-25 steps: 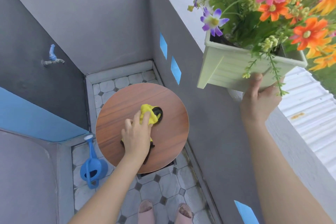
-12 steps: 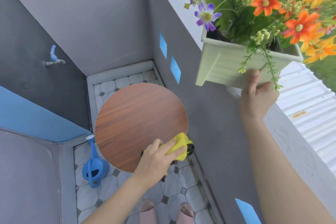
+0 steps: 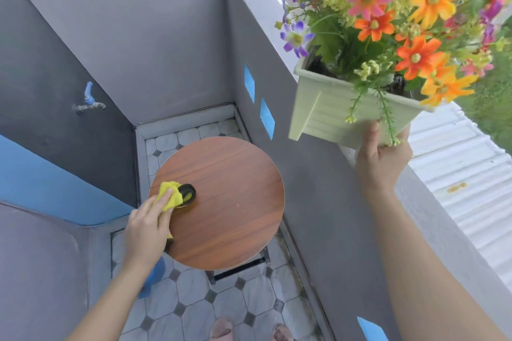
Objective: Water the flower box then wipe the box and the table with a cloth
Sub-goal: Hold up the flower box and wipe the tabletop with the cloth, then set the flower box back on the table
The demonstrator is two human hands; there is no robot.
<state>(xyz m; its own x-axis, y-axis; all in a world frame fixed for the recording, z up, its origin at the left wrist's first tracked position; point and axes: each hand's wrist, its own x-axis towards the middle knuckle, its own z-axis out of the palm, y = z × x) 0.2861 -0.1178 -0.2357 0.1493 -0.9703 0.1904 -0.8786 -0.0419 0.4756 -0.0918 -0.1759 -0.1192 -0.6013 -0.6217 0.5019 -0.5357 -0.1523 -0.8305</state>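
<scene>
My left hand (image 3: pixel 146 232) presses a yellow and black cloth (image 3: pixel 177 195) onto the left edge of the round wooden table (image 3: pixel 230 202). My right hand (image 3: pixel 383 158) grips the underside of the pale green flower box (image 3: pixel 332 111), holding it up in the air above the grey wall ledge at the right. Orange, pink and purple flowers (image 3: pixel 388 16) fill the box. The blue watering can (image 3: pixel 153 277) stands on the tiled floor left of the table, mostly hidden behind my left forearm.
Grey walls close in the tiled corner (image 3: pixel 194 310) around the table. A blue tap (image 3: pixel 88 99) sticks out of the dark left wall. My feet in slippers (image 3: pixel 246 331) show at the bottom. A white corrugated roof (image 3: pixel 465 174) lies beyond the right wall.
My left hand has swept the cloth from the table's near right edge across to its left edge. The flower box stays held up in my right hand.
</scene>
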